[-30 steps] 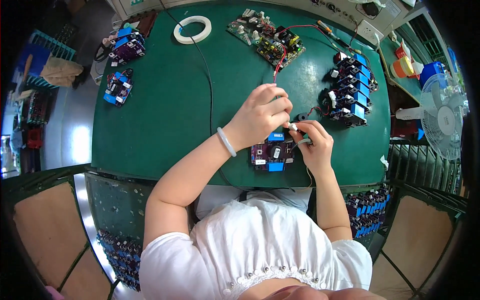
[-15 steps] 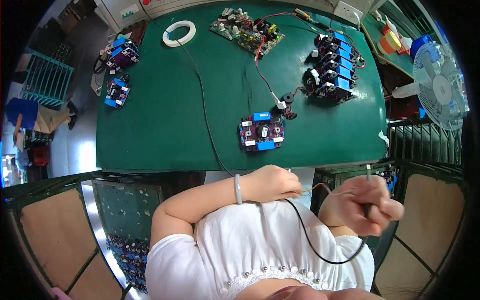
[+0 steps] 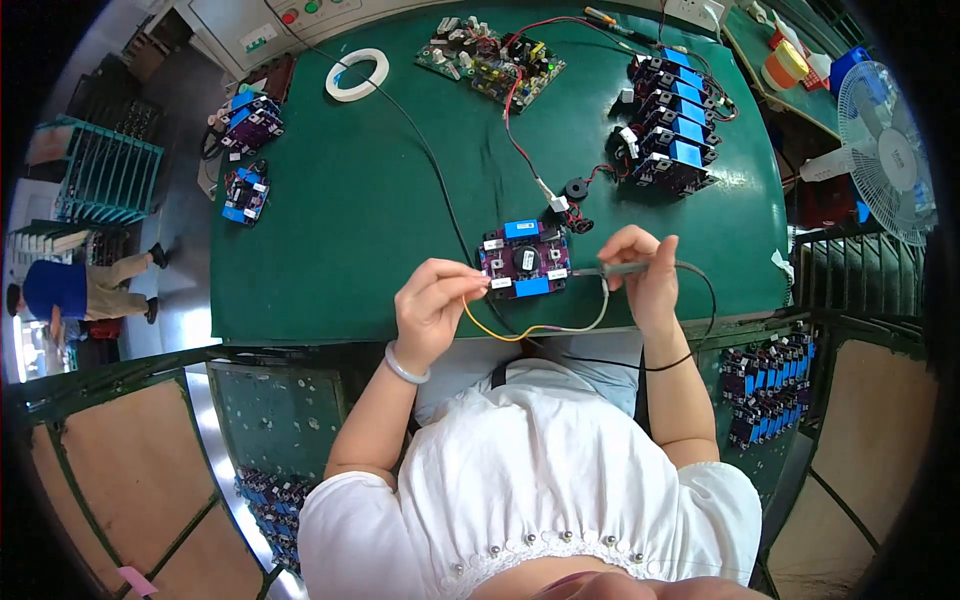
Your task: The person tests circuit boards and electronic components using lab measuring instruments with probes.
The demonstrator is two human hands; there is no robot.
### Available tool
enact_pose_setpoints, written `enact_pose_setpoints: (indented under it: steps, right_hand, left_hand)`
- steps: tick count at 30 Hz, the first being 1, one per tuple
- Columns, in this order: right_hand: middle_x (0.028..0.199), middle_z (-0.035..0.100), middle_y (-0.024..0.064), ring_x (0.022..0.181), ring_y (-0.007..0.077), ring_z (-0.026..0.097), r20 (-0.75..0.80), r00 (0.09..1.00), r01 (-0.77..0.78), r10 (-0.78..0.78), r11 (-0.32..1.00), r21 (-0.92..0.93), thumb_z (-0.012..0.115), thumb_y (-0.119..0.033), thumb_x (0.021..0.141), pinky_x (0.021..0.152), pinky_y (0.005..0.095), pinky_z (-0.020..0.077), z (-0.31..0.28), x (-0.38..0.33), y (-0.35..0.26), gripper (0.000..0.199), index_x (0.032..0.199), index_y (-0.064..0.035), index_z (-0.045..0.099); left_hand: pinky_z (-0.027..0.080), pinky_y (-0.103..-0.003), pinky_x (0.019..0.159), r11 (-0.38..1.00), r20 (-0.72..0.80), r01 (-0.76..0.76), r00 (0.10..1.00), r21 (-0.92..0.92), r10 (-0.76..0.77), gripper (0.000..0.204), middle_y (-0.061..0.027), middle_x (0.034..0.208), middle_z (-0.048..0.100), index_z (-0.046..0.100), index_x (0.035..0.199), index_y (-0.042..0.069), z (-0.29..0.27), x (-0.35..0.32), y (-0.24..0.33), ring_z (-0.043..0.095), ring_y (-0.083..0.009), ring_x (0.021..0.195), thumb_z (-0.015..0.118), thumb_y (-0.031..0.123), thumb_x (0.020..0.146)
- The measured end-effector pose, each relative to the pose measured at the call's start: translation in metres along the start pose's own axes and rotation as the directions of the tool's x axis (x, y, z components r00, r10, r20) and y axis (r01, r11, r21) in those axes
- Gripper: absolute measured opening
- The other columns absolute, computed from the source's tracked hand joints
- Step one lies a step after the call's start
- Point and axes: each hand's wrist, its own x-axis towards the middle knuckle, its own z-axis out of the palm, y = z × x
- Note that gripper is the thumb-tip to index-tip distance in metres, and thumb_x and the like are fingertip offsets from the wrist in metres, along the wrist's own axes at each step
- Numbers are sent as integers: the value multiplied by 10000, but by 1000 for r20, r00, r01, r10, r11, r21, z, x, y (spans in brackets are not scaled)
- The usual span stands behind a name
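A purple circuit board (image 3: 527,261) with blue blocks and a round black part lies near the table's front edge. My right hand (image 3: 645,282) grips a grey test probe (image 3: 625,268), its thin tip at the board's right edge. A black cable trails from the probe's back end. My left hand (image 3: 432,303) is pinched at the board's left edge, on the end of a thin yellow-and-grey lead (image 3: 515,335). That lead sags below the board and joins the probe. My left fingertips hide the lead's end.
A white connector (image 3: 558,203) with red and black wires lies just behind the board. A row of blue-topped boards (image 3: 685,125) stands at right. Farther back are a larger circuit board (image 3: 490,65) and a white ring (image 3: 356,75). Small boards (image 3: 245,195) sit at left; a fan (image 3: 890,155) stands at right.
Both hands have moved up from my lap to the board, one at each side of it. The probe tip and the lead's end are now at its edges. A person has come into view at far left.
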Motion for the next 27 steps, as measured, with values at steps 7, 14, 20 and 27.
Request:
enact_pose_setpoints:
  steps: [7,14,20,27]
  right_hand:
    - [715,607,42,629,105,543,-30,999,12,-12,1000,-8,165,-712,976,601,238,419,-1,10,23,858,844,-6,634]
    - [744,628,57,650,117,571,-4,998,62,-64,982,-181,200,-677,995,608,244,447,6,7,20,840,860,16,655]
    - [758,639,67,654,113,574,-26,997,73,-77,991,-112,278,-590,1025,614,248,462,5,9,18,736,860,19,657]
    - [699,644,41,617,64,564,71,995,97,-76,927,-363,646,-102,881,540,225,430,11,16,3,125,856,20,653]
  left_hand:
    - [583,-287,675,994,-44,102,994,-35,-103,226,-111,882,688,695,896,11,9,6,-9,692,-209,787,681,-161,750]
    - [595,-282,666,997,-68,72,995,39,-69,215,-119,889,684,693,902,-5,12,1,-5,689,-197,767,667,-167,763]
    - [602,-280,668,997,-75,58,996,45,-54,232,-121,887,683,696,918,-5,13,8,-5,688,-202,776,675,-170,755]
    - [587,-272,659,993,-106,86,991,76,-78,242,-97,868,661,728,942,8,15,7,-4,672,-186,748,709,-143,753]
